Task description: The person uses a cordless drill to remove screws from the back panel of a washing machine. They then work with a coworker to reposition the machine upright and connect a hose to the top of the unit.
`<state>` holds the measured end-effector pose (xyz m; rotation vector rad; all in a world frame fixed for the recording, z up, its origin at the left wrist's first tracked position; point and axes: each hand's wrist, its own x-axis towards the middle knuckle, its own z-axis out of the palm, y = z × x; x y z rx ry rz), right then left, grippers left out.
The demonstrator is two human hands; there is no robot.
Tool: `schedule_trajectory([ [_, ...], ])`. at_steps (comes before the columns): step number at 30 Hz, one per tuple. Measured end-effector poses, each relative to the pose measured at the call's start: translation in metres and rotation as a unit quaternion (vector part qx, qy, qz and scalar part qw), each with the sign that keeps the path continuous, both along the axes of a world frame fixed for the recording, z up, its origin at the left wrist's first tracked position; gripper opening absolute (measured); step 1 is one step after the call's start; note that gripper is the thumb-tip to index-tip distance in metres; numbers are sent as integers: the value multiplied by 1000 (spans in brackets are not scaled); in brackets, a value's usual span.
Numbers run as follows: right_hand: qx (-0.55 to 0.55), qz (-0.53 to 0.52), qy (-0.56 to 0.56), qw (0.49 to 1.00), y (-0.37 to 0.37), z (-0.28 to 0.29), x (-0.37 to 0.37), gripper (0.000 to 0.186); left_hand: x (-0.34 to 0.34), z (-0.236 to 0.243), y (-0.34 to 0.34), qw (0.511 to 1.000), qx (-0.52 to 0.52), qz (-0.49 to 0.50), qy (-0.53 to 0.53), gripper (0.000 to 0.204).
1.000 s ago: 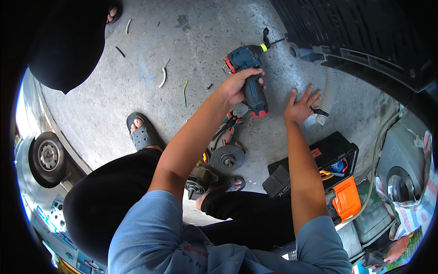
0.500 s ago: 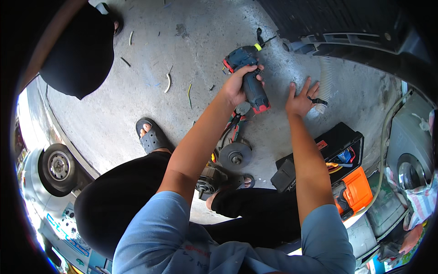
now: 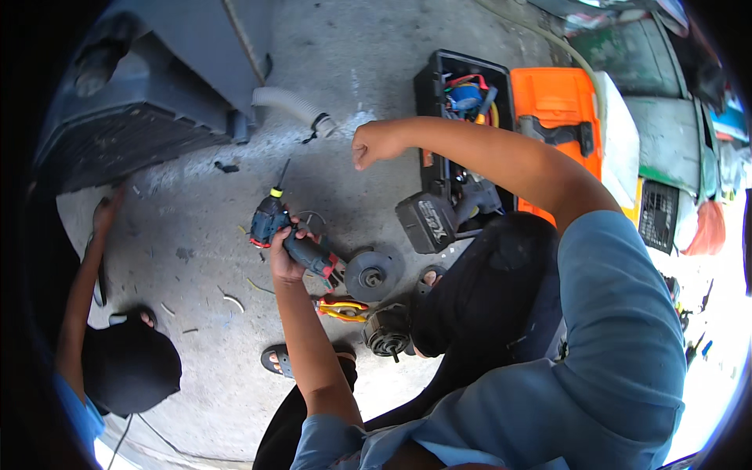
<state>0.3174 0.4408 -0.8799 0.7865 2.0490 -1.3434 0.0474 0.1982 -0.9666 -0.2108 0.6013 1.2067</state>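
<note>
My left hand (image 3: 283,258) grips a teal, black and red cordless drill (image 3: 268,219) with a long bit. My right hand (image 3: 376,145) hangs in the air, fingers curled, their inside hidden, below the end of a grey corrugated hose (image 3: 287,103). Beside the drill lie a grinder disc (image 3: 356,276), yellow-handled pliers (image 3: 341,310) and a motor-like metal part (image 3: 385,333). Right of these, an open black toolbox (image 3: 427,102) holds tools, with an orange lid (image 3: 556,94) alongside and a black battery pack (image 3: 423,219) at its front.
A dark plastic appliance housing (image 3: 184,78) fills the upper left. A co-worker's arm (image 3: 86,290) and dark-clad knee (image 3: 129,368) are at lower left. Bins (image 3: 627,59), bags and a crate (image 3: 658,215) line the right. Wire scraps (image 3: 233,301) lie on the concrete floor (image 3: 204,235).
The view has turned sharply rightward. My right hand has lifted from the floor and curled. The drill, still in my left hand, has shifted. The co-worker's arm now shows.
</note>
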Motion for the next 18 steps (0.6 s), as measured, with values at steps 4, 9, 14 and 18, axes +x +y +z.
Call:
schedule_trajectory([
  [4, 26, -226, 13, 974, -42, 125, 125, 37, -3, 14, 13, 995, 9, -93, 43, 64],
  [9, 41, -577, -36, 815, -143, 155, 292, 23, 2, 7, 7, 990, 1, -125, 61, 64],
  [14, 323, -297, -366, 821, -235, 115, 328, 23, 7, 7, -6, 989, -35, -127, 68, 63],
  [18, 413, -361, -371, 749, -246, 78, 330, 29, 4, -1, -11, 984, -39, -157, 68, 61],
])
